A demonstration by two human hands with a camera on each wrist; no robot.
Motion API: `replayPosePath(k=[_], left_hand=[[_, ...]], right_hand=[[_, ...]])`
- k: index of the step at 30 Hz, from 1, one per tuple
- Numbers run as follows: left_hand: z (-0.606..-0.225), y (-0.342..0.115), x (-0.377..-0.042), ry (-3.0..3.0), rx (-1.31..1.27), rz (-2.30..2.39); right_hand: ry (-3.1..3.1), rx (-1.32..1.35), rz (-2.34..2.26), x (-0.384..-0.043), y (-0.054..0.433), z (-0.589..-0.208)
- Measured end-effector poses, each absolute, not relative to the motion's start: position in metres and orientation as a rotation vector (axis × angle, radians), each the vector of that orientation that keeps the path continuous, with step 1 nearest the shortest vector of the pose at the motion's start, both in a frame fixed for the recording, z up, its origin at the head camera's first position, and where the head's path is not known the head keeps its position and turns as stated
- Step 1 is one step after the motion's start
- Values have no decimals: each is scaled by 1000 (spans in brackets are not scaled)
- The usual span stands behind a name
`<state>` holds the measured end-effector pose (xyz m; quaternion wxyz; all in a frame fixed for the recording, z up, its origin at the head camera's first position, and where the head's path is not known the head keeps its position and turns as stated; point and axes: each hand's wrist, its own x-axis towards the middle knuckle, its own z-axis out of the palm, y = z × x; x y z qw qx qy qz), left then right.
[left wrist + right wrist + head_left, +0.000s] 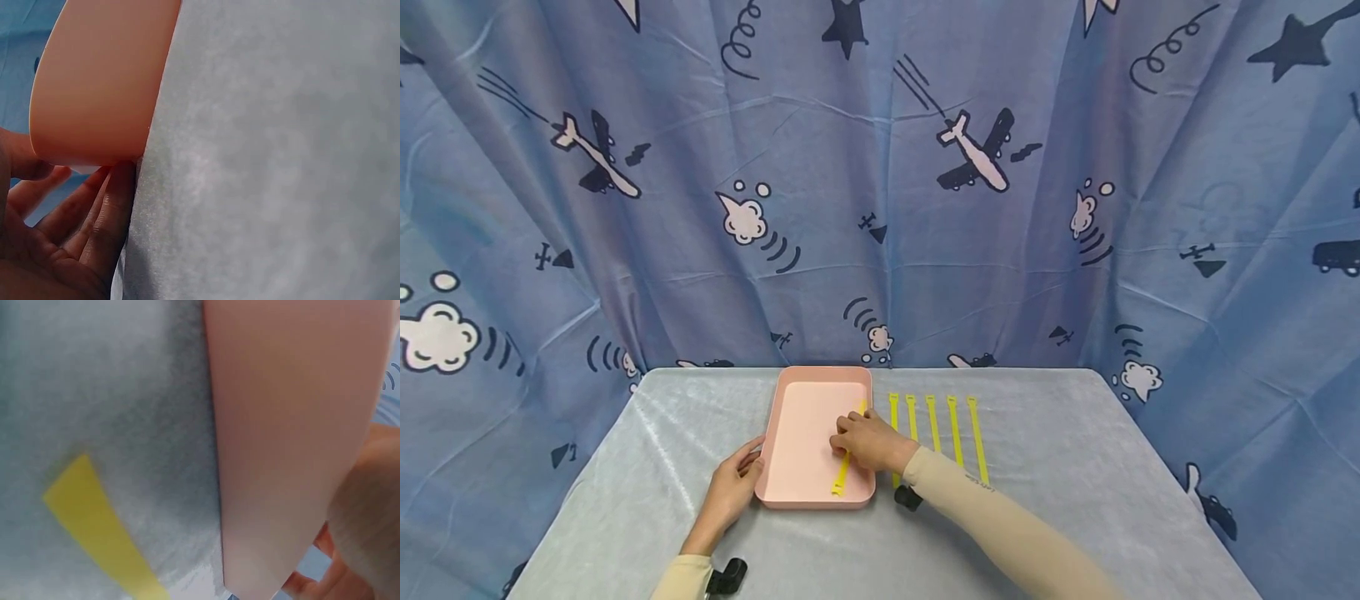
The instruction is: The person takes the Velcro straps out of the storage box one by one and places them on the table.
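A pink tray [805, 433] lies on the cloth-covered table. My left hand [730, 487] is at its left side; in the left wrist view extended fingers [109, 212] touch the outer wall of the tray [103, 81]. Reaching over the tray's right rim, my right hand [872, 442] holds a yellow cable tie [840, 477] with curled fingers. This tie slants across the right part of the tray, its wide head towards the near edge; the hand covers its middle. In the right wrist view the hand [369, 519] bends over the rim, fingertips mostly hidden.
Several more yellow cable ties [956, 429] lie in a row right of the tray, partly under my right forearm. One tie's end [103, 528] shows beside the tray wall. A blue patterned curtain [880, 183] hangs behind the table [1052, 467].
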<state>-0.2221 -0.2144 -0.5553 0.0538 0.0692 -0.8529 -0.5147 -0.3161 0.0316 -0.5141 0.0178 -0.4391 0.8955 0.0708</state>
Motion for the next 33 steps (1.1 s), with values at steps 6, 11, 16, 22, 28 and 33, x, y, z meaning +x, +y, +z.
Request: replayPosePath(k=[6,11,16,22,28,33], left_hand=[[-556,-214,-222,-2586,207,-1545],[-557,-215,-222,-2603,219,-1554],[-557,-216,-223,-2607,222,-1559],[-556,-216,-223,-2599,229,-1549],[-556,-216,-224,-2607,221,-1552],[-557,-216,-224,-2607,219,-1553]], right_hand=[[2782,-1512,173,-316,35,-515],[2787,-1616,50,-315,36,-515],[2815,-1615,-198,-314,37,-510],[2812,-1583,-548,-311,38,-499],[2724,-1542,-912,-311,38,-495],[2557,-1358,-1223,-308,40,-490]])
